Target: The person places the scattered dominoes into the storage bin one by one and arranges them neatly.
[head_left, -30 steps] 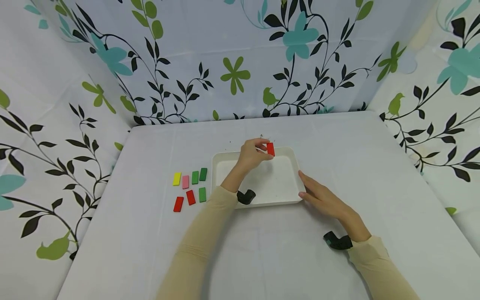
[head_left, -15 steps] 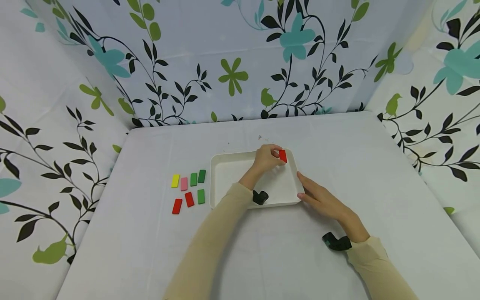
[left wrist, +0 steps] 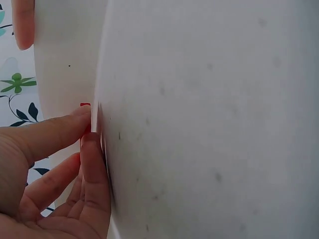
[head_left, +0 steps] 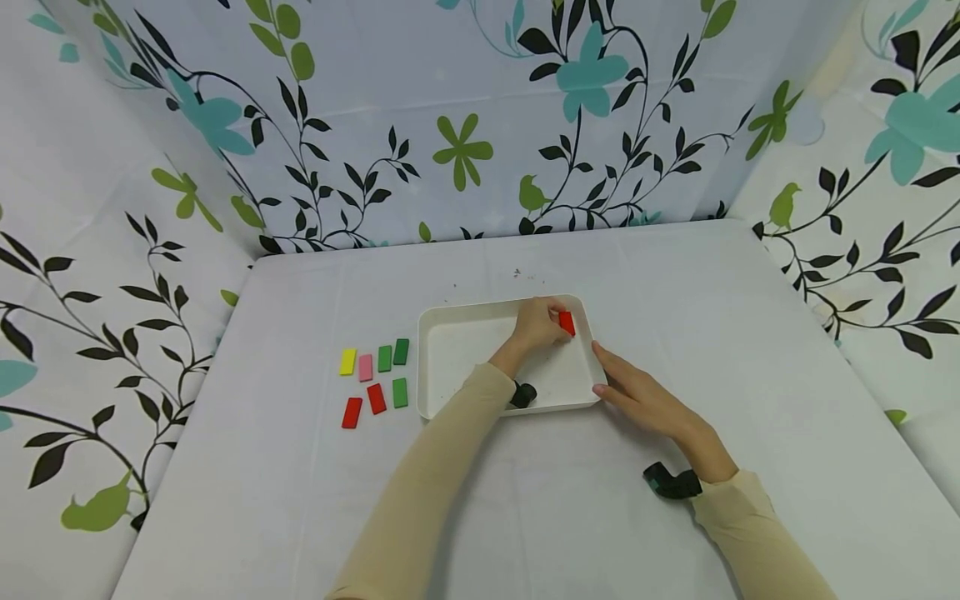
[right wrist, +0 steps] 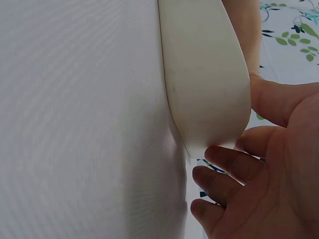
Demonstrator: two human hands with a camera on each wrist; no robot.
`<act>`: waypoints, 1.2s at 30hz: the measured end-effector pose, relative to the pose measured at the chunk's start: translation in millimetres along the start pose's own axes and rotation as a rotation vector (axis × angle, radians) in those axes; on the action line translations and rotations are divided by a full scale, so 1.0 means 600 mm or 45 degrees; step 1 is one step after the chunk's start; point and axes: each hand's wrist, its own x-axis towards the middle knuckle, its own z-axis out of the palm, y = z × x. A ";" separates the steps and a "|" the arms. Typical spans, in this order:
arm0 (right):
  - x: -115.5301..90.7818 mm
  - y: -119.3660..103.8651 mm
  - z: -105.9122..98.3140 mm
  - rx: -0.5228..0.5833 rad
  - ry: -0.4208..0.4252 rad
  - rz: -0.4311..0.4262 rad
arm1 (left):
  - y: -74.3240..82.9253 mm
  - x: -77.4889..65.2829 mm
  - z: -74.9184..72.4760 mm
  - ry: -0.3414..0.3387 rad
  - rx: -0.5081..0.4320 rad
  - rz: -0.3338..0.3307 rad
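Observation:
My left hand (head_left: 538, 323) pinches a red rectangular block (head_left: 567, 323) between thumb and fingers, low in the right half of a shallow white tray (head_left: 467, 342). In the left wrist view only a bit of the red block (left wrist: 85, 104) shows between the fingertips, close to the tray floor (left wrist: 199, 99). At the tray's right side, my right hand (head_left: 641, 396) touches the outer wall near the front corner. The right wrist view has its thumb and relaxed fingers (right wrist: 232, 162) against the tray wall (right wrist: 207, 74), the lower fingers apart from it.
Left of the tray lie several small blocks in two loose rows: a yellow block (head_left: 348, 362), a pink block (head_left: 365, 367), green blocks (head_left: 400, 392) and red blocks (head_left: 352, 412). Patterned curtains (head_left: 375, 125) stand behind and beside the white-covered table (head_left: 300, 500).
My left hand has moved right and toward me with the red block, then lowered it closer to the tray floor. The right hand has stayed at the tray's side.

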 end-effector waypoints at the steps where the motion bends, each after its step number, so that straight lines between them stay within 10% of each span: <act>1: 0.000 0.000 0.000 -0.001 -0.003 0.000 | -0.001 0.000 0.001 0.001 -0.004 0.004; 25: 0.001 -0.004 -0.001 -0.015 -0.007 0.001 | 0.012 -0.003 0.000 -0.088 0.184 0.040; 36: 0.001 -0.008 0.002 0.000 -0.007 0.014 | 0.070 -0.076 -0.134 -0.115 0.149 0.172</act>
